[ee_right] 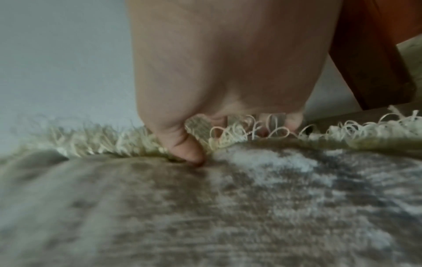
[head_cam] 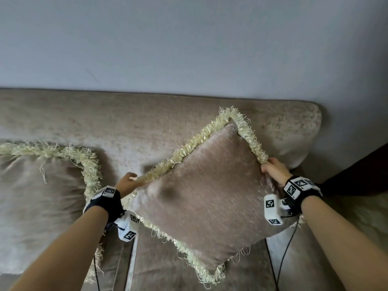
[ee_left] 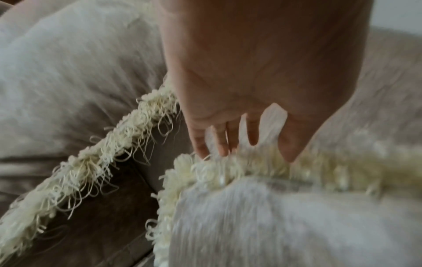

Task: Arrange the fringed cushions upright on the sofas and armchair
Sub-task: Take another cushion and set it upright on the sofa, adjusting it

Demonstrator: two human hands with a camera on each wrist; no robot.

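Head view: pinkish-beige fringed cushion (head_cam: pixel 207 185) tilted on one corner like a diamond over the sofa seat (head_cam: pixel 168 269), leaning toward the backrest (head_cam: pixel 147 118), right hand (head_cam: pixel 274 169) pinching the right-side corner at the fringe, left hand (head_cam: pixel 127 181) laid against the upper-left fringed edge, fingers reaching forward rather than clenched. Second fringed cushion (head_cam: pixel 37 196) propped against the backrest just to the left, fringes of the two nearly touching. Wall (head_cam: pixel 189 38) pale and bare behind. Left wrist view: left hand (ee_left: pixel 251 81) with straight, slightly spread fingers (ee_left: pixel 200 144) touching the cream fringe (ee_left: pixel 251 162), nothing gripped; neighbouring cushion's fringe (ee_left: pixel 91 162) loopy and stringy, dark sofa fabric between. Right wrist view: right hand (ee_right: pixel 217 72) with thumb (ee_right: pixel 187 151) dug into the seam, other fingers tucked behind the fringe, so a firm pinch on the edge; dark wooden furniture part (ee_right: pixel 376 63) just beyond, kind unclear. Likely trouble: soft, plump filling slumping sideways once set down on a corner; loose threads snagging on fingers or tangling with the neighbour's fringe; a one-sided pinch twisting the cushion crooked. Velvety chenille-like cover with ribbed sheen, square form, shaggy cream trim all round.
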